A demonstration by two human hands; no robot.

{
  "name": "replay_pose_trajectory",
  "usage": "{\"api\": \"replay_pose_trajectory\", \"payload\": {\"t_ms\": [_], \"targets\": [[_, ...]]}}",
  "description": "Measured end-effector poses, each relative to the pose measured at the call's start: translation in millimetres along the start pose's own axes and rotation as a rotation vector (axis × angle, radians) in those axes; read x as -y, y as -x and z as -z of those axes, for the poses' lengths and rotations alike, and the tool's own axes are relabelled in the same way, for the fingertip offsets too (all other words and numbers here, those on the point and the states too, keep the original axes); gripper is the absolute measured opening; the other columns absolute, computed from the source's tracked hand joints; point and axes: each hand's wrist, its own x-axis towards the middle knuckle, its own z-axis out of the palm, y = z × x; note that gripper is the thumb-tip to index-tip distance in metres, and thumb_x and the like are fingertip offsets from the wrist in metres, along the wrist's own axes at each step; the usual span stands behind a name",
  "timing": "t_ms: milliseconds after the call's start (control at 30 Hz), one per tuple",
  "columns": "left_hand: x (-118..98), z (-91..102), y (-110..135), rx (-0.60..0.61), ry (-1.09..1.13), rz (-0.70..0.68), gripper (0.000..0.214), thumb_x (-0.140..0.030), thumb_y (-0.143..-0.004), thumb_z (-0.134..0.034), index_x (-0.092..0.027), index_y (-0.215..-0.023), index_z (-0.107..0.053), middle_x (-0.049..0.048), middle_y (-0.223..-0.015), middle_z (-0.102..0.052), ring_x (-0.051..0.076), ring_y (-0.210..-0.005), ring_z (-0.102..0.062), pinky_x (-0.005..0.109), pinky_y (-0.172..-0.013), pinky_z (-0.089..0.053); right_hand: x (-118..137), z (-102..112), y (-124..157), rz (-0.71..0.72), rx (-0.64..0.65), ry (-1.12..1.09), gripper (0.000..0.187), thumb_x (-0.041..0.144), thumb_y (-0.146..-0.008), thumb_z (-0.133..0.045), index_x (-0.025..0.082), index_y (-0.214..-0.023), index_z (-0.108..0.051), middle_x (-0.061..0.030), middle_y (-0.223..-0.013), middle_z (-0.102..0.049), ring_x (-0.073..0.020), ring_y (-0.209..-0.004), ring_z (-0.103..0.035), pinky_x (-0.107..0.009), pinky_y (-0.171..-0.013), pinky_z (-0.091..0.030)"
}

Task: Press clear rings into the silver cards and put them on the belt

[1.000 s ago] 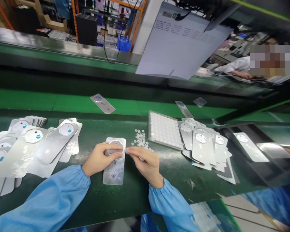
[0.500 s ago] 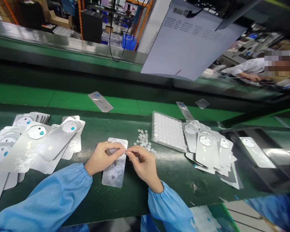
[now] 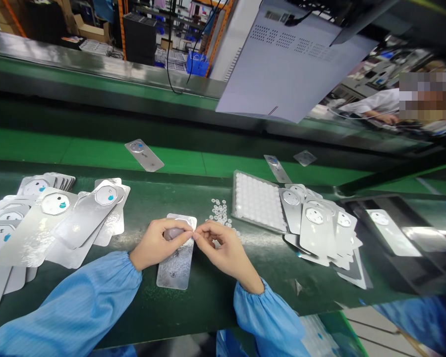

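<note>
Over a silvery phone back panel (image 3: 174,267) on the green bench, my left hand (image 3: 159,244) has its thumb and forefinger pinched at the panel's upper right. My right hand (image 3: 223,248) is also pinched, its fingertips meeting those of the left. Whatever lies between the fingertips is too small to make out. The panel's round camera area is partly covered by my left hand. Just beyond my right hand lie several small clear round pieces (image 3: 219,210), a few of them hidden by it.
A clear tray of white round pieces (image 3: 260,201) sits right of centre. Stacked panels lie at left (image 3: 33,238) and right (image 3: 317,233). Behind, a green conveyor belt (image 3: 186,161) carries loose panels. A grey monitor housing (image 3: 290,64) hangs overhead; a co-worker's arm (image 3: 379,106) shows far right.
My right wrist and forearm have swung a little to the right, while the fingertips stay together. Panels on the belt have moved left. My left hand keeps its place.
</note>
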Motion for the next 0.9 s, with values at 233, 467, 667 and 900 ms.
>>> {"api": "replay_pose_trajectory", "payload": {"t_ms": [233,467,667,900], "targets": [[-1,1.4,-1,-0.005,0.01,0.073,0.02,-0.037,-0.089,-0.072,-0.017,-0.089,-0.079,0.0062,-0.092,-0.079,0.019,-0.074,-0.07,0.028,-0.065,-0.054,0,-7,-5,0.055,-0.073,-0.007,0.027,0.044,-0.101,-0.059,0.021,-0.091,-0.07,-0.005,-0.085,-0.063,-0.0168,-0.071,-0.058,-0.028,-0.059,-0.049],[2,3.0,-3,-0.067,0.081,0.097,0.024,-0.041,-0.086,-0.076,-0.017,-0.087,-0.082,0.0073,-0.088,-0.081,0.023,-0.078,-0.073,0.03,-0.065,-0.056,-1,-15,-5,0.028,-0.147,-0.057,0.028,0.046,-0.099,-0.063,0.022,-0.088,-0.072,-0.0065,-0.087,-0.064,-0.0185,-0.073,-0.06,-0.028,-0.055,-0.048],[4,-0.6,0,-0.035,0.095,0.083,0.021,-0.04,-0.084,-0.078,-0.019,-0.086,-0.085,0.007,-0.088,-0.082,0.024,-0.081,-0.074,0.03,-0.068,-0.057,7,-15,-8,0.033,-0.128,-0.085,0.028,0.047,-0.098,-0.064,0.021,-0.088,-0.071,-0.0044,-0.084,-0.061,-0.0156,-0.067,-0.056,-0.026,-0.05,-0.043],[7,-2.5,0,-0.098,0.09,0.109,0.02,-0.038,-0.081,-0.081,-0.02,-0.091,-0.085,0.0063,-0.09,-0.082,0.023,-0.076,-0.074,0.031,-0.066,-0.059,3,-17,-8,-0.081,-0.168,-0.118,0.037,0.054,-0.093,-0.067,0.02,-0.079,-0.071,-0.0044,-0.078,-0.063,-0.0161,-0.067,-0.058,-0.025,-0.049,-0.044]]}}
